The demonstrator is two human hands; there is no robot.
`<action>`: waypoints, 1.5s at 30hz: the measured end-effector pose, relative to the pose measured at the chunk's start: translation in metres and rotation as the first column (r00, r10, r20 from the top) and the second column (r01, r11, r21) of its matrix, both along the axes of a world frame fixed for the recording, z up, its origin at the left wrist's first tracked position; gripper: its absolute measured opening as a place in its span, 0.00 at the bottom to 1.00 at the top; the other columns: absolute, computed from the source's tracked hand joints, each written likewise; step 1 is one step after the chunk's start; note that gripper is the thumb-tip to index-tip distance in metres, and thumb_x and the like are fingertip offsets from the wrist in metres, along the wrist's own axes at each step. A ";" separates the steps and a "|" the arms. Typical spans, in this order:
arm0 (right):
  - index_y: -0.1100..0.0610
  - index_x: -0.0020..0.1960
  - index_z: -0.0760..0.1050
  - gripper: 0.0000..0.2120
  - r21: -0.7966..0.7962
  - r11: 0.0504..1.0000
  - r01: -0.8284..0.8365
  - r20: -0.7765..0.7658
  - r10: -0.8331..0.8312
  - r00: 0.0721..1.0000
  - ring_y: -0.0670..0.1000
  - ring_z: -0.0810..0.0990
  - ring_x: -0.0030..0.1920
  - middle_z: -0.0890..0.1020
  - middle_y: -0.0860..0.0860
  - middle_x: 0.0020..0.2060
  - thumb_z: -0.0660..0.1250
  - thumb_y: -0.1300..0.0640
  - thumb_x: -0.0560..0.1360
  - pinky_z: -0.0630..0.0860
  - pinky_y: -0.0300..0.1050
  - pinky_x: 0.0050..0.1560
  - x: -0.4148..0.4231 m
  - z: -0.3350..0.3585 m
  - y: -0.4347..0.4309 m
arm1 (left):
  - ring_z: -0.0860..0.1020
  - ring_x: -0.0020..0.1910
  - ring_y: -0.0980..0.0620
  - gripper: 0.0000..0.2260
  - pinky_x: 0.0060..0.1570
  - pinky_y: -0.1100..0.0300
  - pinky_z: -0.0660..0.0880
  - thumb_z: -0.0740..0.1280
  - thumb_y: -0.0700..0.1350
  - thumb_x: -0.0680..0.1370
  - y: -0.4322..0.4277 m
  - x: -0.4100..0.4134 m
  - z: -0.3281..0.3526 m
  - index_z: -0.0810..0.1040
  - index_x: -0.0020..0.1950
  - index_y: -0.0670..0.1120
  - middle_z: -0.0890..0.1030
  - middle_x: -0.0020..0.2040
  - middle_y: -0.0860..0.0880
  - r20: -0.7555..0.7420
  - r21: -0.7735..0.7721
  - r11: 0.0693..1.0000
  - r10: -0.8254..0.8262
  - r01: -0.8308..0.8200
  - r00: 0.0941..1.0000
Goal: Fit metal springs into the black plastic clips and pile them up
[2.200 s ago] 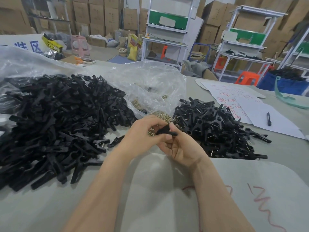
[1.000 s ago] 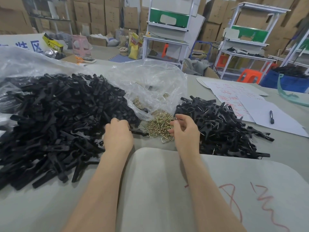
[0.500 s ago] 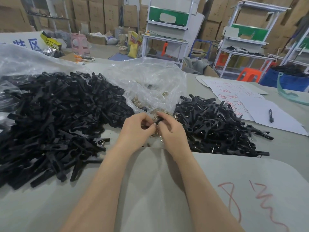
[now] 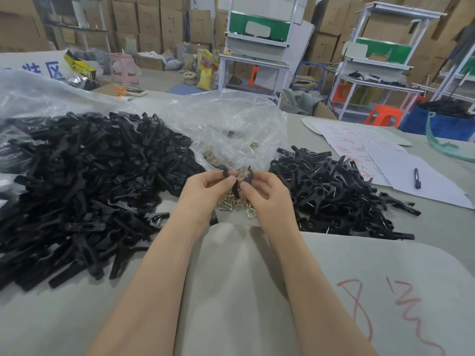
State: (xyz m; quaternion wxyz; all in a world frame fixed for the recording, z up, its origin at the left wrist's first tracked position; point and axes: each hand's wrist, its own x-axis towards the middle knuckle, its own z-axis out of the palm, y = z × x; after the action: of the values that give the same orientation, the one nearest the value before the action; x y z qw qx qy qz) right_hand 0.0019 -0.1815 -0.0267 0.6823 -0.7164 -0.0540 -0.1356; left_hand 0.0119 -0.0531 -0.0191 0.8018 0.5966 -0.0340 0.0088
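My left hand (image 4: 204, 194) and my right hand (image 4: 270, 195) meet above the table, each pinching one side of a black plastic clip (image 4: 236, 185) whose two curved ends stick up between my fingers. Just below the hands lies a small heap of brass-coloured metal springs (image 4: 237, 204). A large heap of loose black clip parts (image 4: 84, 181) fills the left of the table. A smaller pile of clips with springs fitted (image 4: 334, 194) lies to the right of my hands.
A crumpled clear plastic bag (image 4: 231, 129) holding more springs sits behind my hands. White sheets with red writing (image 4: 370, 155) and a black pen (image 4: 417, 178) lie at the right. A grey mat (image 4: 282, 291) with red marks is in front. Shelving and cartons stand beyond the table.
A second ago my hands were apart, the left at the black heap and the right at the springs. They came together, and now hold one clip raised above the springs.
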 end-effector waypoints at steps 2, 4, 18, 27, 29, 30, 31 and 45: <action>0.55 0.56 0.77 0.11 0.016 1.000 -0.007 0.024 0.006 1.000 0.47 0.83 0.51 0.84 0.50 0.48 0.69 0.64 0.75 0.78 0.41 0.55 0.000 0.000 0.000 | 0.80 0.45 0.56 0.07 0.51 0.66 0.76 0.65 0.36 0.78 0.001 0.001 -0.001 0.81 0.52 0.42 0.83 0.46 0.46 0.011 0.010 1.000 0.011 -0.011 1.000; 0.54 0.57 0.78 0.12 0.056 0.998 -0.029 0.026 0.028 0.999 0.47 0.82 0.53 0.84 0.47 0.48 0.68 0.65 0.76 0.78 0.39 0.56 0.001 0.001 -0.001 | 0.77 0.44 0.55 0.06 0.51 0.63 0.74 0.65 0.38 0.78 0.001 0.001 -0.003 0.81 0.52 0.46 0.81 0.46 0.48 0.004 0.030 1.000 0.001 -0.001 1.000; 0.51 0.46 0.80 0.12 0.051 0.999 -0.005 0.021 0.004 1.000 0.42 0.83 0.41 0.84 0.46 0.40 0.64 0.67 0.77 0.78 0.34 0.47 0.001 0.003 -0.003 | 0.81 0.41 0.56 0.07 0.45 0.65 0.78 0.67 0.40 0.78 -0.004 0.005 -0.010 0.81 0.49 0.52 0.84 0.42 0.50 0.100 0.163 0.987 -0.022 0.005 0.995; 0.50 0.45 0.80 0.12 0.036 0.999 0.010 0.015 -0.011 1.000 0.42 0.83 0.43 0.84 0.45 0.41 0.65 0.66 0.77 0.77 0.34 0.48 -0.001 0.006 -0.002 | 0.82 0.40 0.59 0.07 0.43 0.68 0.77 0.67 0.40 0.78 -0.004 0.003 -0.008 0.81 0.47 0.52 0.85 0.39 0.55 0.120 0.143 0.989 -0.046 0.028 0.992; 0.54 0.48 0.81 0.09 0.045 0.998 0.032 0.009 -0.033 0.999 0.44 0.83 0.44 0.84 0.47 0.42 0.65 0.66 0.77 0.78 0.35 0.49 -0.002 0.006 -0.002 | 0.82 0.40 0.61 0.07 0.41 0.70 0.76 0.66 0.40 0.78 -0.005 0.002 -0.007 0.81 0.48 0.51 0.85 0.39 0.55 0.114 0.124 0.991 -0.055 0.041 0.992; 0.56 0.49 0.81 0.08 0.046 0.998 0.040 0.005 -0.041 0.999 0.46 0.83 0.46 0.84 0.49 0.43 0.65 0.66 0.77 0.78 0.36 0.50 -0.002 0.006 -0.002 | 0.82 0.39 0.61 0.08 0.41 0.70 0.76 0.66 0.39 0.78 -0.005 0.002 -0.007 0.81 0.48 0.51 0.85 0.39 0.55 0.113 0.117 0.992 -0.060 0.046 0.992; 0.57 0.50 0.81 0.08 0.045 0.998 0.042 0.001 -0.042 0.999 0.48 0.83 0.47 0.85 0.51 0.44 0.65 0.66 0.77 0.79 0.37 0.51 -0.002 0.006 -0.002 | 0.82 0.39 0.61 0.08 0.40 0.70 0.76 0.66 0.39 0.79 -0.005 0.001 -0.006 0.82 0.48 0.50 0.85 0.39 0.55 0.115 0.118 0.992 -0.063 0.050 0.991; 0.59 0.50 0.81 0.07 0.083 0.995 0.061 -0.043 -0.058 0.997 0.49 0.82 0.44 0.84 0.53 0.43 0.66 0.66 0.76 0.79 0.36 0.48 -0.002 0.006 -0.003 | 0.81 0.37 0.60 0.05 0.43 0.67 0.78 0.67 0.41 0.78 -0.004 0.002 -0.007 0.82 0.49 0.47 0.85 0.39 0.51 0.097 0.166 0.986 -0.041 0.025 0.994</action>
State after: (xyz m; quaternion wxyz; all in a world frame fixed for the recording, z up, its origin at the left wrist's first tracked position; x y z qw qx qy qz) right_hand 0.0001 -0.1844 -0.0207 0.7083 -0.6910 -0.0129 -0.1435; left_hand 0.0135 -0.0574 -0.0266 0.7472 0.6588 -0.0849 0.0226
